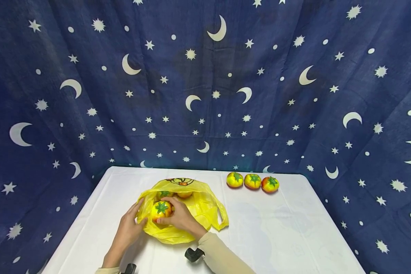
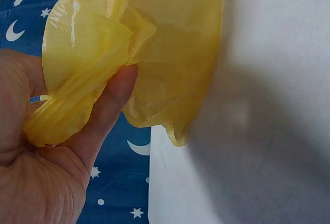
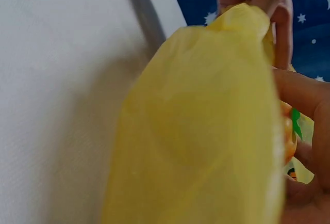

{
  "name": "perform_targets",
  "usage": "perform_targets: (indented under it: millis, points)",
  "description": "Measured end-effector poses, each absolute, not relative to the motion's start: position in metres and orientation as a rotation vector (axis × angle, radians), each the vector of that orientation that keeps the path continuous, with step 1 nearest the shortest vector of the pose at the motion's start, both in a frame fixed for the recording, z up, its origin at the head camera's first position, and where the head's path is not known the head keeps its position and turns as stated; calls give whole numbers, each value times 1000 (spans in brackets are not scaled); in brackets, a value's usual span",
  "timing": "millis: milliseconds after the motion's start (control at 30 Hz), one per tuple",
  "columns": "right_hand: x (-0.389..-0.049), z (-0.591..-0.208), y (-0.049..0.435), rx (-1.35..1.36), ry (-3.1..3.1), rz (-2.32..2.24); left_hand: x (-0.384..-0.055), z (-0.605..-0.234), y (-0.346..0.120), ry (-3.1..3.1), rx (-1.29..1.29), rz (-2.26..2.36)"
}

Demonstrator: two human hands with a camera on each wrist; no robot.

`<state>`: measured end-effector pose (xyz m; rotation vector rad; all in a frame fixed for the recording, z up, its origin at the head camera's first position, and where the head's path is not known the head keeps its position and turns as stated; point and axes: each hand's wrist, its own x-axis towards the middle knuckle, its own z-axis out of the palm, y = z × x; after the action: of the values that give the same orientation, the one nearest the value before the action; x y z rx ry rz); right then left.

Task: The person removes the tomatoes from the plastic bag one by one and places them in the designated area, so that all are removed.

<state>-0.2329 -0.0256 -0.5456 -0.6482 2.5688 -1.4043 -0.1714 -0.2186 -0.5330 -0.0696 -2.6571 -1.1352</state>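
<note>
A yellow plastic bag [image 1: 205, 199] lies on the table with its mouth towards me. My left hand [image 1: 128, 228] holds the left edge of that mouth; in the left wrist view, bunched plastic [image 2: 77, 100] sits between its thumb and fingers. Within the opening, my right hand [image 1: 181, 217] grips a yellow-red persimmon [image 1: 161, 209] with a green leafy top, thumb and fingers around its side. Behind it, more fruit [image 1: 185, 194] shows inside the bag, partly hidden. The bag covers much of the right wrist view, where the gripped persimmon [image 3: 289, 136] shows only in part.
Three similar persimmons [image 1: 252, 181] stand in a row near the table's back edge, right of the bag. The table [image 1: 287, 228] has a white cover. A dark blue curtain [image 1: 205, 76] with moons and stars hangs behind and at the sides.
</note>
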Motion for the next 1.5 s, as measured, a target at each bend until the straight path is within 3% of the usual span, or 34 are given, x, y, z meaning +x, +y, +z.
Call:
perform_targets:
  millis: [1500]
  points:
    - [-210,-495,28,-806,2466,-1757,-170,-534,-218,-2660,-71,-1132]
